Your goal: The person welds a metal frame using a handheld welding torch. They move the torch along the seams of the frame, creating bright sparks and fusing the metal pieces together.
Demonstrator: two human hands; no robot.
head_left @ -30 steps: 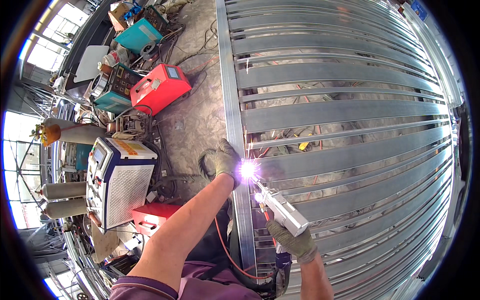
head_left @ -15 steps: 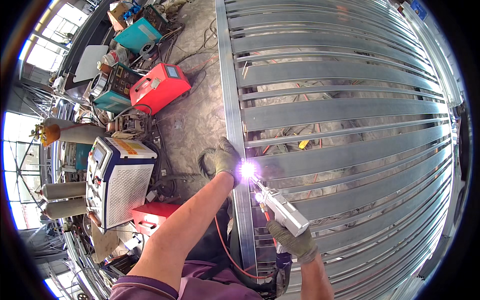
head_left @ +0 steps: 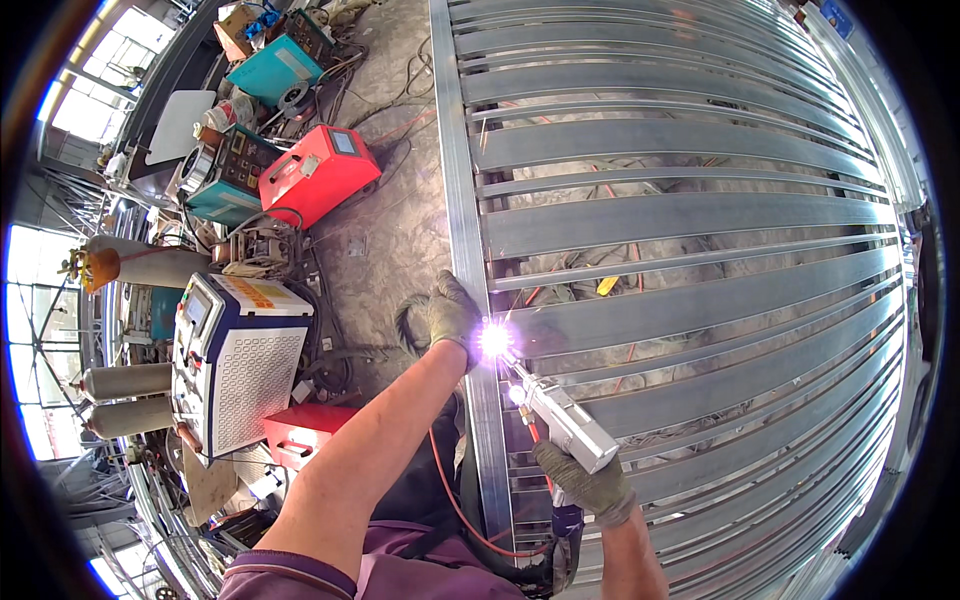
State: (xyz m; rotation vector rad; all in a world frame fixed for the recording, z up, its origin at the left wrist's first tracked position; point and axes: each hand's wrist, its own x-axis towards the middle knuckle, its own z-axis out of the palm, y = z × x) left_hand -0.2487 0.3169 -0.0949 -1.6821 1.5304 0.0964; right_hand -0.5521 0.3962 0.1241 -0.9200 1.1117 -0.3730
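My right hand (head_left: 592,485), in a grey-green glove, grips a silver welding gun (head_left: 560,418) whose tip points up-left at a bright violet arc (head_left: 494,340). The arc burns where a horizontal slat meets the long vertical rail (head_left: 463,230) of a grey metal frame (head_left: 680,215). My left hand (head_left: 447,313), gloved too, rests on that rail right beside the arc, palm down and fingers curled over its edge. A red hose and dark cable (head_left: 455,505) run down from the gun toward my body.
A white welding machine (head_left: 240,365) stands left of my arm, with a red box (head_left: 310,432) below it. Further back are a red welder (head_left: 318,178), teal machines (head_left: 275,68) and gas cylinders (head_left: 125,400). Cables lie across the concrete floor (head_left: 395,230).
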